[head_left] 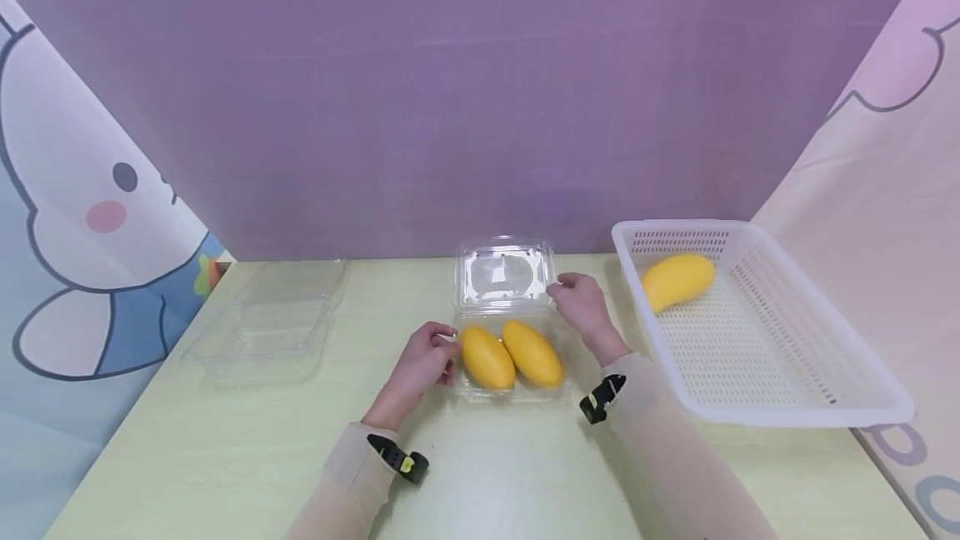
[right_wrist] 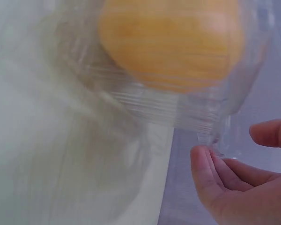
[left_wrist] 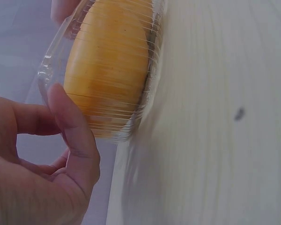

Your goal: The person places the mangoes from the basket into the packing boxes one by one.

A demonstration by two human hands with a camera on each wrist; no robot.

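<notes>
The clear container (head_left: 467, 395) lies open on the table (head_left: 487, 473), two yellow mangoes (head_left: 487, 357) side by side in its base, its raised lid (head_left: 504, 275) at its far edge; the left hand (head_left: 423, 361) pinches the container's left rim between thumb and finger; the right hand (head_left: 583, 307), thumb apart from its nearly straight fingers, has fingertips at the lid's right edge; right of the container stands a white basket (head_left: 810, 417) with another mango (head_left: 678, 280); left of it lie more clear containers (head_left: 273, 327).
</notes>
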